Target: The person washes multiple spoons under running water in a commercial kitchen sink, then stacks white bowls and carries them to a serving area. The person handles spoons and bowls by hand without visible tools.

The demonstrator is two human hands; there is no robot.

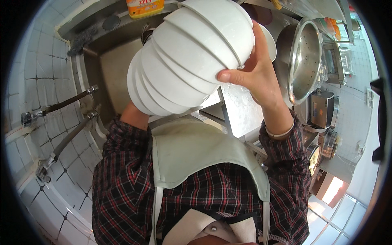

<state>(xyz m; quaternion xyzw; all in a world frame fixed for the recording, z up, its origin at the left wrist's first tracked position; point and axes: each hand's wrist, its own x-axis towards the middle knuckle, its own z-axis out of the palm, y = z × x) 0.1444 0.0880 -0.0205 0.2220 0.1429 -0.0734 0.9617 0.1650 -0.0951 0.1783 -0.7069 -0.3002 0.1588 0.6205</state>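
Note:
A tall stack of nested white bowls (186, 58) is held up in front of me, tilted over the sink (118, 65) and the wet metal counter (242, 107). My right hand (260, 73) grips its right side, with the thumb on the outer wall of a bowl and the fingers around the far side. My left hand goes in beneath the lower left end of the stack; only the wrist (134, 116) shows, and the fingers are hidden behind the bowls. Another white rim (269, 43) shows behind my right hand.
A large stainless steel basin (304, 61) stands to the right, with dark specks inside. An orange-and-yellow bottle (145, 8) sits on the sink's far ledge. Left, two hoses (69, 99) run from the tiled wall toward the sink. Several metal appliances (321, 108) line the right side.

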